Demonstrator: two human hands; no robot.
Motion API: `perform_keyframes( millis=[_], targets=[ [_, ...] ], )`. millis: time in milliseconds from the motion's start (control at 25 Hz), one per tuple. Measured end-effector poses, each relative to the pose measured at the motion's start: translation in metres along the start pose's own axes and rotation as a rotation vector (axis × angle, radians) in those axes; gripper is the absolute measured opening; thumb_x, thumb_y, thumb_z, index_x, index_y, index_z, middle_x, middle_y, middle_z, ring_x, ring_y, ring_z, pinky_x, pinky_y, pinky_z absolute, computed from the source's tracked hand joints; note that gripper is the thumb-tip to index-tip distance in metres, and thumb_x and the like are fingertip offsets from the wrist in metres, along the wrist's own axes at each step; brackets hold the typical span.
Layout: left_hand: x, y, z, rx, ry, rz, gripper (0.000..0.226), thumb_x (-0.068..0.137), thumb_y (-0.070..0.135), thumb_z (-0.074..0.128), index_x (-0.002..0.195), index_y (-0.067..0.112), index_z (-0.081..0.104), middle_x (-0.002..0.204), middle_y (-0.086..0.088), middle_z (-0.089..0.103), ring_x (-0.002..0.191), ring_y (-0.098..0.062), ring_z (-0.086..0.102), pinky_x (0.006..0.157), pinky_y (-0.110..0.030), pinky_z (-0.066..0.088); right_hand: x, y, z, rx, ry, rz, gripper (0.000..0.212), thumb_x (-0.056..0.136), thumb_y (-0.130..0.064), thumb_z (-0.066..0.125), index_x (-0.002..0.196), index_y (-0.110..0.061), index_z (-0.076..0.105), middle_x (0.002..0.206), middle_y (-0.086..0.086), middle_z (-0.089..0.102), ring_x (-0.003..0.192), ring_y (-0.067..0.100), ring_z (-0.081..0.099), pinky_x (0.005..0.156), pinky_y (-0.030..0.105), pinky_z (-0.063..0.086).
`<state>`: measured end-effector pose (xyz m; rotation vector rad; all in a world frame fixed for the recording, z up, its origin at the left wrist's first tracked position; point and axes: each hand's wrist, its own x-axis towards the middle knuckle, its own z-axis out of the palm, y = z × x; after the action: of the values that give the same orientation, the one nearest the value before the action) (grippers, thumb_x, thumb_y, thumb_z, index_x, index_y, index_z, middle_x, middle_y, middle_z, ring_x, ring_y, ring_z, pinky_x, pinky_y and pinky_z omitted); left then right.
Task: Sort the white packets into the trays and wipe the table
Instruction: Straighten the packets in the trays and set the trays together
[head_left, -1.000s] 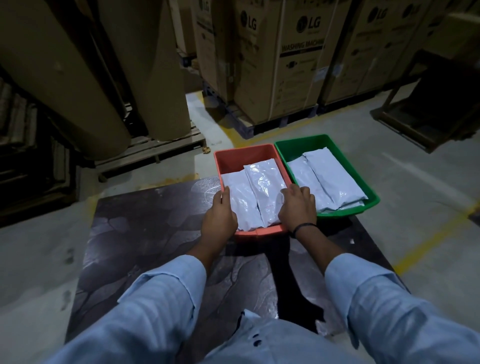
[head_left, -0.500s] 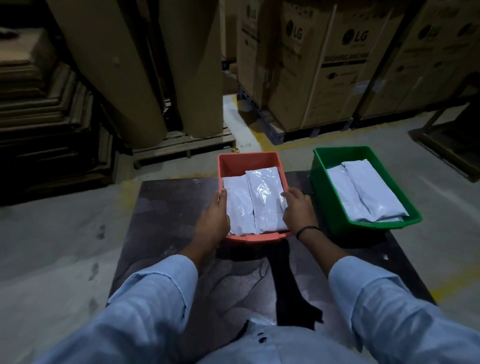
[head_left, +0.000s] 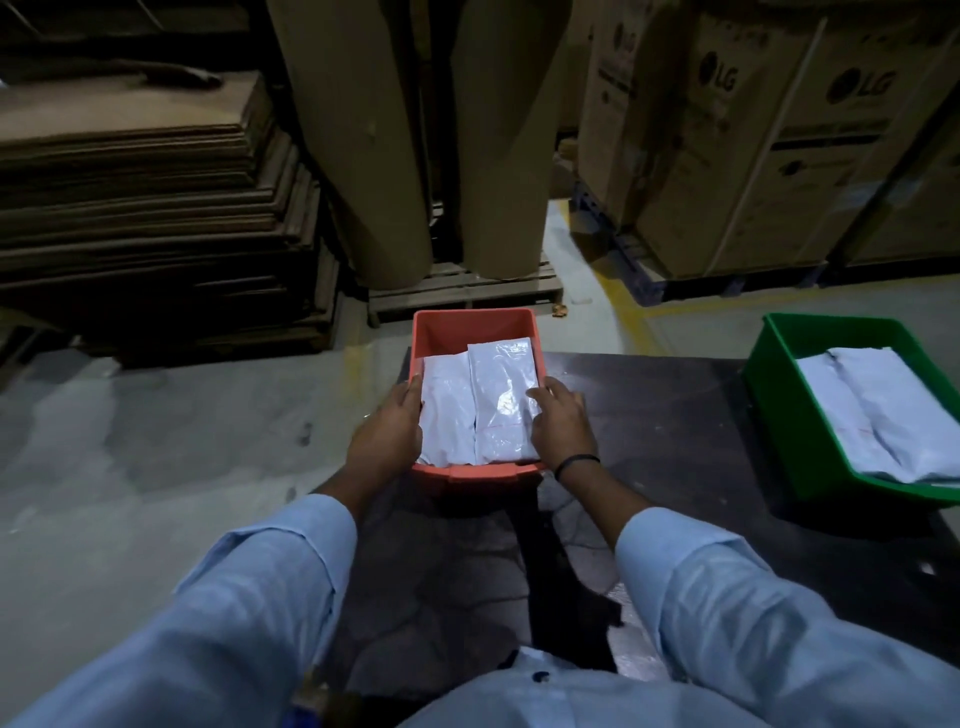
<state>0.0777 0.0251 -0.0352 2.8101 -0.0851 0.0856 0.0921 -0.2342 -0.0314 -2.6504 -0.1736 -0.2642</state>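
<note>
The left hand (head_left: 387, 439) is clamped on the left wall of the red tray (head_left: 472, 325), thumb hooked over the rim; two white packets (head_left: 480, 410) are seen lying side by side inside the red tray, their long axes running away from the person, along the tray's length; the right hand (head_left: 561, 423) is set on the tray's right edge, fingers spread across the right packet and curled over the rim; the tray is thus gripped evenly between both hands at the table's (head_left: 675, 415) left far edge; the green tray (head_left: 779, 395), also holding packets, is placed well apart to the red tray's right
</note>
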Motion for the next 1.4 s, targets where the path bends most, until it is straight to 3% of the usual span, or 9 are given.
perform_keyframes(
  millis=[320,480,920,1240,1400],
  targets=[
    [0.004,-0.068,-0.029,0.065,-0.041,0.007,0.072,0.096,0.023,0.059,0.158,0.017,0.023,0.154,-0.009,0.039,0.114,-0.040,0.063,0.086,-0.048,0.056,0.005,-0.074,0.029,0.001,-0.032,0.055,0.036,0.091,0.002,0.052,0.122,-0.012,0.064,0.136,0.009,0.054,0.110,0.035,0.045,0.095,0.040,0.045],
    [0.016,-0.082,-0.021,0.073,-0.053,0.048,0.079,0.091,0.024,0.063,0.157,0.024,0.020,0.152,-0.004,0.040,0.109,-0.035,0.066,0.082,-0.047,0.059,0.015,-0.078,0.031,-0.077,-0.074,0.065,0.035,0.093,-0.002,0.053,0.123,-0.014,0.064,0.136,0.005,0.054,0.109,0.034,0.047,0.096,0.038,0.046],
    [0.026,-0.079,-0.021,0.089,-0.070,-0.050,0.080,0.093,0.033,0.066,0.157,0.025,0.019,0.162,-0.001,0.032,0.124,-0.032,0.060,0.092,-0.044,0.055,0.024,-0.077,0.035,-0.116,-0.107,0.085,0.030,0.092,-0.005,0.055,0.119,-0.013,0.065,0.140,0.003,0.049,0.114,0.032,0.043,0.090,0.044,0.051],
    [0.022,-0.065,-0.034,0.197,-0.085,-0.052,0.080,0.094,0.028,0.063,0.160,0.019,0.018,0.162,-0.003,0.033,0.119,-0.034,0.061,0.087,-0.044,0.056,0.025,-0.072,0.028,-0.138,-0.112,0.039,0.033,0.090,-0.008,0.054,0.122,-0.013,0.060,0.139,0.002,0.050,0.110,0.031,0.045,0.085,0.041,0.049],
    [0.021,-0.045,-0.039,0.302,0.005,-0.023,0.068,0.096,0.026,0.053,0.158,0.014,0.027,0.158,-0.006,0.041,0.108,-0.039,0.059,0.087,-0.045,0.052,0.018,-0.056,0.021,-0.202,-0.037,-0.024,0.032,0.086,-0.012,0.053,0.117,-0.015,0.059,0.131,0.003,0.056,0.100,0.029,0.047,0.081,0.038,0.044]
  ],
)
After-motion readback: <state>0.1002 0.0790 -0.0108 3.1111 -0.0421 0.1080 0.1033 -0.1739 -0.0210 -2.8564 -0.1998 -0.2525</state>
